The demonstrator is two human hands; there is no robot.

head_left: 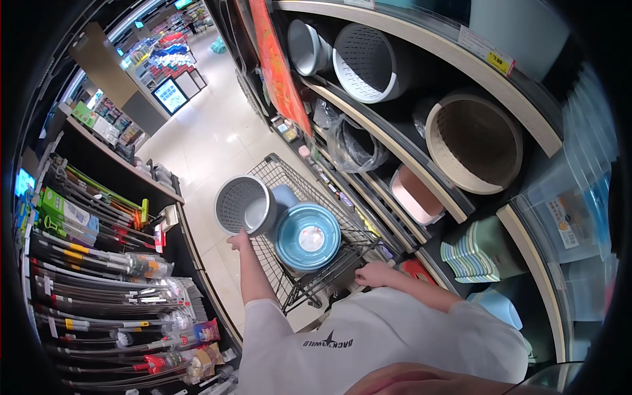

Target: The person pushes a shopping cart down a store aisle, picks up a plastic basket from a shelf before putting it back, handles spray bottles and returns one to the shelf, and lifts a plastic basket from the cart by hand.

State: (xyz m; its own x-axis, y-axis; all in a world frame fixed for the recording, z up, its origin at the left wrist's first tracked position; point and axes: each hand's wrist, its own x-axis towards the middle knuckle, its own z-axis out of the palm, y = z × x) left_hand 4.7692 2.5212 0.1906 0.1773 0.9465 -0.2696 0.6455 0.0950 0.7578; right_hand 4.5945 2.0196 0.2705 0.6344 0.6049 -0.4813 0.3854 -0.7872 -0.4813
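Note:
My left hand [241, 239] is closed on the near rim of a grey perforated plastic basket [225, 205], which is tilted so its inside shows, over the left side of a wire shopping cart [264, 261]. Inside the cart sits a round blue plastic basin [288, 245], with a round pale label on its bottom. A light blue plastic piece [284, 195] shows behind it, partly hidden. My right hand [374, 274] is curled closed near the right end of the cart's handle, with nothing visible in it.
Shelves on the right hold a white basket [349, 76], a beige basket [436, 135], a pink bin [407, 197] and stacked green containers [484, 250]. Mops and poles [105, 289] hang along the left. A tiled aisle [207, 148] leads ahead to a lit display sign [170, 96].

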